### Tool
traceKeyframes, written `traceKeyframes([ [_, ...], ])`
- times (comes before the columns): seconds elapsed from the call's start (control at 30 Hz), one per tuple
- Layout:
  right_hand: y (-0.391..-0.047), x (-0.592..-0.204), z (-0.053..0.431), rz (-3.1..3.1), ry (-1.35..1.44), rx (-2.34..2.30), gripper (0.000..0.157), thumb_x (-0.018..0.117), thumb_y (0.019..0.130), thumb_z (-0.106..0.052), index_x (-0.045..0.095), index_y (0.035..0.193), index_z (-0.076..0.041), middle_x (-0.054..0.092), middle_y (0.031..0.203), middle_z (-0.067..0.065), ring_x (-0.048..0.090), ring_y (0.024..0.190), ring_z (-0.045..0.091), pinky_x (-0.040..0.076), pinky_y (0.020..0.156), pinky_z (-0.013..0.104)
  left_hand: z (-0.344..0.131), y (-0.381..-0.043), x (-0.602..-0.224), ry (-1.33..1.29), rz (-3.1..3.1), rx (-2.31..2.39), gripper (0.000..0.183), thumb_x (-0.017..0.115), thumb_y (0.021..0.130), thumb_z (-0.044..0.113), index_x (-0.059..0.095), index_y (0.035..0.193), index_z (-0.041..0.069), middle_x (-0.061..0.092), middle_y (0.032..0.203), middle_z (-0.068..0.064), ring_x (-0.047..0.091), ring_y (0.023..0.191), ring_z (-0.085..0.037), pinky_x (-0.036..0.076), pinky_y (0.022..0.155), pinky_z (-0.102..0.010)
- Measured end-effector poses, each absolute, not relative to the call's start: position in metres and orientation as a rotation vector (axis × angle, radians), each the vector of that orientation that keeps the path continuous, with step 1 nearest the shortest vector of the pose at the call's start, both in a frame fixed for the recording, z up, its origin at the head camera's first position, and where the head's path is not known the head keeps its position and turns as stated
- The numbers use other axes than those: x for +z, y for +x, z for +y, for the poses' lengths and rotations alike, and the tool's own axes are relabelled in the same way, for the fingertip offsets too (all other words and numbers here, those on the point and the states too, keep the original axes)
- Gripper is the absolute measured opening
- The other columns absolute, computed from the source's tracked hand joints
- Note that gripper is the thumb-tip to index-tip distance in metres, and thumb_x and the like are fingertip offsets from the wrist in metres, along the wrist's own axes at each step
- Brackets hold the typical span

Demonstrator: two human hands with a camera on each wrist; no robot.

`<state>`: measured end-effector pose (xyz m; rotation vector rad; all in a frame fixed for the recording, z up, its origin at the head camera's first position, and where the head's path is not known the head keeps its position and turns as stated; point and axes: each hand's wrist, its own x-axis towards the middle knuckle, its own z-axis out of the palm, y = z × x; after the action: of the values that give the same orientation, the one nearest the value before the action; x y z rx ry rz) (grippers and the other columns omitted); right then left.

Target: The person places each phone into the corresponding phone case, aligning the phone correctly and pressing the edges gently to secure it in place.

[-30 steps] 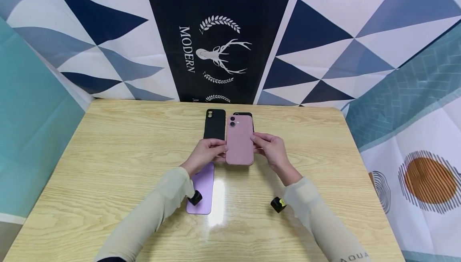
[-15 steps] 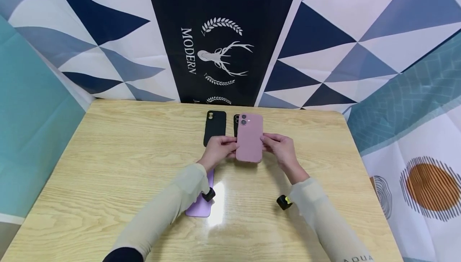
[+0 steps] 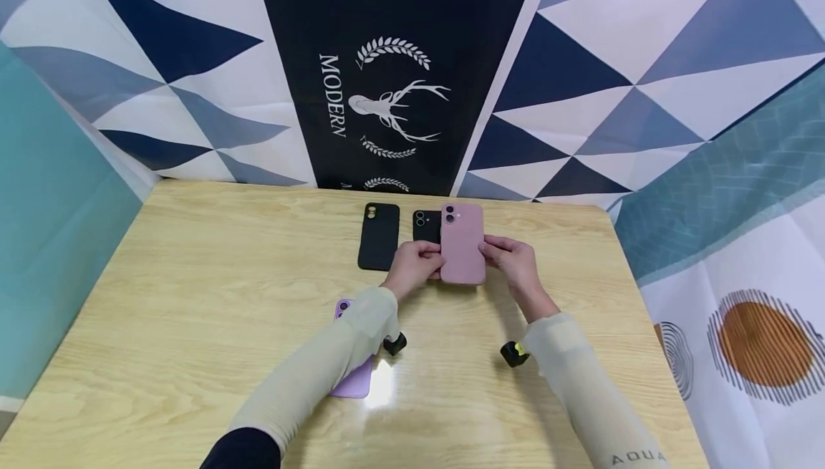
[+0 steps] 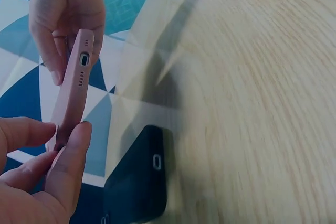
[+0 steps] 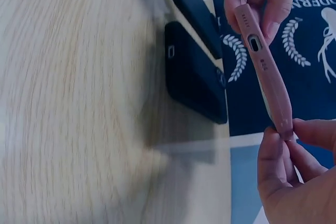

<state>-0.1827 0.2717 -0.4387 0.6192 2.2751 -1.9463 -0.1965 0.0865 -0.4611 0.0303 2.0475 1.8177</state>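
Note:
A phone in a pink case [image 3: 462, 243] is held between both hands, its camera end away from me. My left hand [image 3: 415, 267] pinches its left edge, and my right hand [image 3: 513, 266] pinches the right edge. Both wrist views show it raised off the table, its bottom end with port opening and speaker holes facing the cameras. Just behind and left of it lies a black phone [image 3: 426, 224], partly hidden by the pink one and my left hand. In the right wrist view that black phone [image 5: 191, 77] sits below the held one.
A black phone case [image 3: 379, 236] lies farther left at the back of the wooden table [image 3: 225, 276]. A purple phone [image 3: 354, 383] lies nearer me, mostly covered by my left sleeve. The patterned backdrop [image 3: 387, 97] rises behind the table's far edge.
Both hands have carried the pink phone to the right. More of the black phone behind it now shows, and my left forearm has shifted right over the purple phone.

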Motion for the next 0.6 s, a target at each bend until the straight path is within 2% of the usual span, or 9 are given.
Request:
traceKeyframes([
  [0.1,-0.184,-0.441,0.275,2.270,0.633,-1.921,0.038,0.061,0.089,-0.006,0.055,0.123,0.010,0.067,0.084,-0.009,0.063,0.069,-0.003,0.054,0.070,0.015,0.090,-0.196,-0.465,0.050,2.048,1.787,0.030,0.061,0.088,0.002,0.060,0.116,-0.006,0.065,0.104,-0.018,0.065,0.078,-0.014,0.058,0.072,-0.026],
  [0.33,-0.189,-0.446,0.284,2.269,0.660,-1.904,0.039,0.060,0.090,-0.006,0.054,0.125,0.008,0.065,0.076,-0.016,0.060,0.067,-0.003,0.053,0.066,0.012,0.099,-0.200,-0.469,0.095,2.079,1.726,0.035,0.060,0.088,0.004,0.057,0.122,-0.004,0.063,0.107,-0.017,0.063,0.086,-0.015,0.057,0.075,-0.023],
  [0.6,-0.193,-0.450,0.293,2.296,0.687,-1.841,0.039,0.061,0.090,-0.010,0.056,0.125,0.005,0.065,0.079,-0.015,0.061,0.068,-0.003,0.053,0.068,0.014,0.108,-0.205,-0.473,0.144,2.121,1.651,0.039,0.062,0.086,0.005,0.057,0.125,-0.002,0.064,0.109,-0.015,0.065,0.095,-0.021,0.056,0.079,-0.024],
])
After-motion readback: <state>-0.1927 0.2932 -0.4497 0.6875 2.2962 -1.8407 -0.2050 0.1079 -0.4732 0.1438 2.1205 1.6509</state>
